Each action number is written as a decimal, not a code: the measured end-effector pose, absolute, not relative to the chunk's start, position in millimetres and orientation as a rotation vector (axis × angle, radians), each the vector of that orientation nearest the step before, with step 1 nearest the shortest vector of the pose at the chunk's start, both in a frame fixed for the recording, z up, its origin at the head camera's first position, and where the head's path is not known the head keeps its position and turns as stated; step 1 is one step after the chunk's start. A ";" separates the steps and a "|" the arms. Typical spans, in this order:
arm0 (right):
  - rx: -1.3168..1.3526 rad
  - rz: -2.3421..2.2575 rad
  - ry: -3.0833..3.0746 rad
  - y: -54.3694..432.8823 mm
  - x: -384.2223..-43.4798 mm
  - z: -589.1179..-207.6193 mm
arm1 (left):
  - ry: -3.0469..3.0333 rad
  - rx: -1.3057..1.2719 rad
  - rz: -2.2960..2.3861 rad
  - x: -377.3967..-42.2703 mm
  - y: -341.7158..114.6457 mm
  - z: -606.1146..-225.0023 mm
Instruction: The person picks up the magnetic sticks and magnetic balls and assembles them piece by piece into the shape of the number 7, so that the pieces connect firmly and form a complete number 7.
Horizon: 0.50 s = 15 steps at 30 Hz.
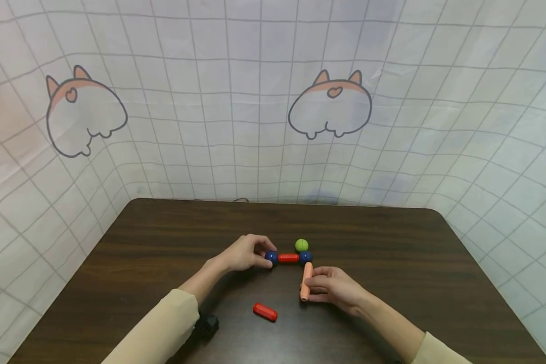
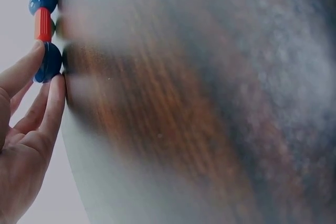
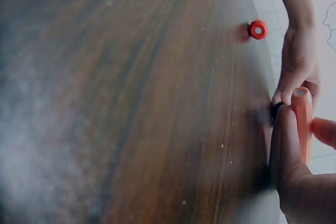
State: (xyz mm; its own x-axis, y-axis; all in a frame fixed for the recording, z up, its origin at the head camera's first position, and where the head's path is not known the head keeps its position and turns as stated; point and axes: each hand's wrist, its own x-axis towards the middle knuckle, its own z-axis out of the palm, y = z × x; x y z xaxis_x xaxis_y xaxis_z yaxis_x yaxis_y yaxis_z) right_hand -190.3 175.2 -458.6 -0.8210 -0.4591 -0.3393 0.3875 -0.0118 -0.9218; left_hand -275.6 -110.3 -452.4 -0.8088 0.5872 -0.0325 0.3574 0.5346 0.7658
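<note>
On the table, a red rod (image 1: 288,258) joins two blue balls into a dumbbell shape. My left hand (image 1: 249,253) pinches the left blue ball (image 1: 271,258) between thumb and fingers, as the left wrist view also shows. At the red rod's other end is the right blue ball (image 1: 306,257), with a green ball (image 1: 302,245) right behind it. My right hand (image 1: 334,288) grips a long orange rod (image 1: 306,283) between thumb and fingers. The rod's far end lies close to the right blue ball. In the right wrist view the orange rod (image 3: 302,121) stands lengthwise along the fingers.
A loose red rod (image 1: 265,312) lies nearer the front of the dark wooden table (image 1: 368,232). A black object (image 1: 207,326) is beside the left sleeve. A white gridded curtain (image 1: 255,101) with animal drawings encloses the table's back and sides.
</note>
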 end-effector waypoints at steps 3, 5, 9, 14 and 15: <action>-0.056 -1.897 1.698 175.0 -190.5 -459.1 | 2.485 0.808 1.155 -276.9 -108.7 -454.0; -0.049 -1.901 1.707 174.3 -190.7 -459.4 | 2.485 0.818 1.160 -277.6 -108.6 -455.2; -0.052 -1.895 1.701 170.8 -192.3 -461.0 | 2.498 0.806 1.154 -277.3 -111.2 -457.5; -0.026 -1.888 1.705 169.2 -194.6 -462.3 | 2.492 0.827 1.148 -277.0 -111.7 -457.2; -0.018 -1.889 1.707 169.5 -195.0 -462.4 | 2.491 0.830 1.146 -277.1 -111.0 -456.9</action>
State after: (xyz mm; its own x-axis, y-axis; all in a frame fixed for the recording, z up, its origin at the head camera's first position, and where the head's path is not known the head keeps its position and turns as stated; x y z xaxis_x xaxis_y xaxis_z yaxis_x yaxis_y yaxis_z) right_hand -195.0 169.5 -462.4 -0.8279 -0.4246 -0.3664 0.4074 -0.0063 -0.9132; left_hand -277.1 -111.0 -456.9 -0.7971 0.6037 -0.0099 0.3851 0.5210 0.7618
